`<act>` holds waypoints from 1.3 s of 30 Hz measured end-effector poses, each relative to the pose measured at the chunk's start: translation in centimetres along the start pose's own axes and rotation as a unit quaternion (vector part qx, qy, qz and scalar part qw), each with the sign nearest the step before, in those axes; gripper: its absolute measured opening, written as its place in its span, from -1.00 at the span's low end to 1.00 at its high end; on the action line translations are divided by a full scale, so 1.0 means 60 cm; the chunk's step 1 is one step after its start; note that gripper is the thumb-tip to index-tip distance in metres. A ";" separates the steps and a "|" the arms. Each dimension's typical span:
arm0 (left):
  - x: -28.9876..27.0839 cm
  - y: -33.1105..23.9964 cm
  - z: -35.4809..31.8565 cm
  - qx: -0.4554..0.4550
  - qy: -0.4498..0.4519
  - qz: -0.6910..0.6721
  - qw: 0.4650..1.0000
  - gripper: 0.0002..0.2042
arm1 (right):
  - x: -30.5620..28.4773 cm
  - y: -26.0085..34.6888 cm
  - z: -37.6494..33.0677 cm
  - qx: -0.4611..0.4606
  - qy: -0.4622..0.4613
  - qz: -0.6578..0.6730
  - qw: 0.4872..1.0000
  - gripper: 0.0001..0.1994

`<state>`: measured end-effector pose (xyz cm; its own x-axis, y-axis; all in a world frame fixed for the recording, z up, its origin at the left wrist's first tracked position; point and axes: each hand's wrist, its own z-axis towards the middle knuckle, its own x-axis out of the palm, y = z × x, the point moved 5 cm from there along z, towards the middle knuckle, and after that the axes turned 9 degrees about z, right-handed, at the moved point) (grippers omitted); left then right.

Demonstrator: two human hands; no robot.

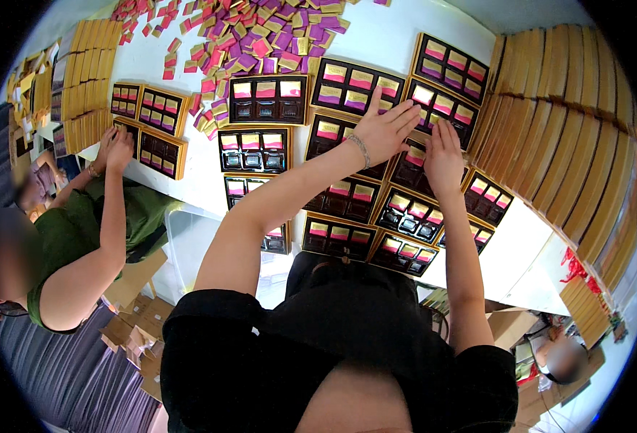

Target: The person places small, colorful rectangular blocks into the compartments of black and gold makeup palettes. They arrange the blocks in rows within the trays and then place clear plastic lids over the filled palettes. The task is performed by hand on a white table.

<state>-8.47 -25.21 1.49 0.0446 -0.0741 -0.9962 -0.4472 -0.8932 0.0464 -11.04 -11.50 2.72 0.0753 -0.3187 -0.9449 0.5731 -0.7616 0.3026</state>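
Note:
My left hand (382, 136), with a chain bracelet at the wrist, has its fingers stretched out over a black-trayed box (362, 84) in the upper middle. Its fingertips reach the neighbouring black-trayed box (445, 110), where gold, pink and purple wrapped pieces lie in the compartments. My right hand (443, 160) reaches to the same box's near edge, fingers extended and close together; anything under its fingertips is hidden. Beneath my hands, another box (414, 169) is partly covered. Several boxes nearer me, such as a half-filled box (339, 238), show wrapped pieces in their far row only.
Loose wrapped pieces (261, 36) lie heaped across the far side of the white table (196, 169). Stacked gold-edged boxes (549, 137) line the right, with another stack (87, 79) far left. A co-worker in green (105, 224) works at boxes (161, 153) on my left.

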 end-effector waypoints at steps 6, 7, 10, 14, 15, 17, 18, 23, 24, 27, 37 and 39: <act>0.004 0.056 0.029 -0.021 -0.016 -0.008 1.000 -0.33 | -0.006 -0.015 0.090 -0.008 0.002 0.031 0.999 -0.74; 0.000 0.063 0.031 -0.019 -0.014 -0.043 0.999 -0.33 | -0.012 -0.017 0.101 0.016 0.017 0.048 0.999 -0.76; -0.028 0.138 0.027 -0.067 -0.118 -0.056 0.989 -0.36 | -0.048 -0.001 0.168 0.047 -0.016 0.089 0.995 -0.81; 0.023 0.375 0.037 -0.333 -0.210 -0.042 0.918 -0.49 | -0.002 0.036 0.319 -0.026 -0.017 0.168 0.985 -0.77; 0.019 0.378 0.052 -0.319 -0.183 -0.036 0.929 -0.52 | 0.046 0.038 0.352 -0.065 -0.022 0.219 0.973 -0.74; 0.015 0.393 0.056 -0.309 -0.120 -0.014 0.943 -0.59 | 0.122 0.083 0.410 -0.089 0.010 0.208 0.974 -0.65; 0.019 0.402 0.049 -0.306 -0.123 -0.020 0.944 -0.63 | 0.146 0.105 0.424 -0.102 -0.017 0.189 0.977 -0.63; 0.045 0.442 0.012 -0.342 -0.134 -0.083 0.926 -0.73 | 0.167 0.127 0.441 -0.123 0.014 0.170 0.978 -0.59; 0.040 0.446 0.007 -0.358 -0.140 -0.097 0.918 -0.72 | 0.169 0.108 0.442 -0.074 0.036 0.255 0.964 -0.59; 0.047 0.442 0.001 -0.403 -0.192 -0.369 0.815 -0.71 | 0.174 0.059 0.430 0.096 0.102 0.566 0.812 -0.58; -0.006 0.230 0.054 -0.326 -0.162 -0.754 0.547 -0.63 | -0.003 -0.135 0.240 0.219 -0.123 0.531 0.809 -0.79; -0.002 0.182 0.066 -0.308 -0.144 -0.760 0.553 -0.65 | -0.043 -0.157 0.181 0.308 -0.168 0.496 0.794 -0.80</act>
<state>-16.89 -33.19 1.80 -0.2334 0.9654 0.1161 0.3052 0.1861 -0.9339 -25.47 -9.66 3.65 -0.0407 -0.9880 -0.1487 -0.1487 -0.1412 0.9788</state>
